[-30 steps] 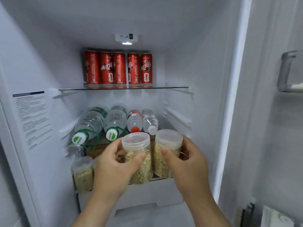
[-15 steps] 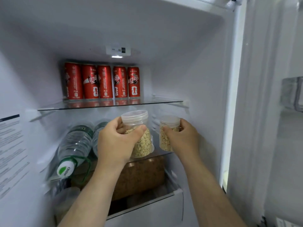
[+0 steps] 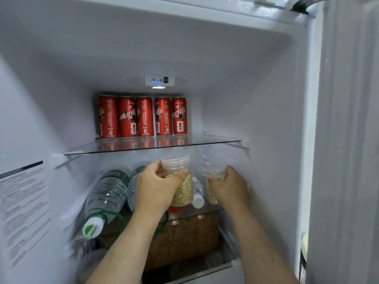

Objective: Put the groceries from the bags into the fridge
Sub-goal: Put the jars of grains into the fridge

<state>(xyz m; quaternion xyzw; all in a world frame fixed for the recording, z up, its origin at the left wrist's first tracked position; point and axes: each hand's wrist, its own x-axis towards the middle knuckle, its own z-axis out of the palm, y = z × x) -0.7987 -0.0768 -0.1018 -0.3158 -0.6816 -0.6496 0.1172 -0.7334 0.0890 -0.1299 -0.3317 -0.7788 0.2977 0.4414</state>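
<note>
We reach with both arms into the open fridge [image 3: 256,78], its white walls rising around and above our hands. Over both hands a glass shelf [image 3: 205,142] spans the cavity, and five red cans [image 3: 144,116] stand upright in a row at its back. Beneath our wrists, under the lower shelf [image 3: 207,211], sits a brown block [image 3: 184,236] (we cannot tell what it is). To the left of our left hand [image 3: 155,189], two large water bottles [image 3: 106,197] lie on their sides on that lower shelf, caps toward us. The left hand is curled round a clear jar [image 3: 181,186] of pale flakes, thumb across the front, with the lid standing free above the fingers. We cannot tell whether it touches the shelf. Our right hand [image 3: 231,187], near the right wall, wraps a second jar [image 3: 215,174] of the same kind from its right side. Between the two hands a small bottle [image 3: 198,198] lies on its side, its white cap pointing at us.
</note>
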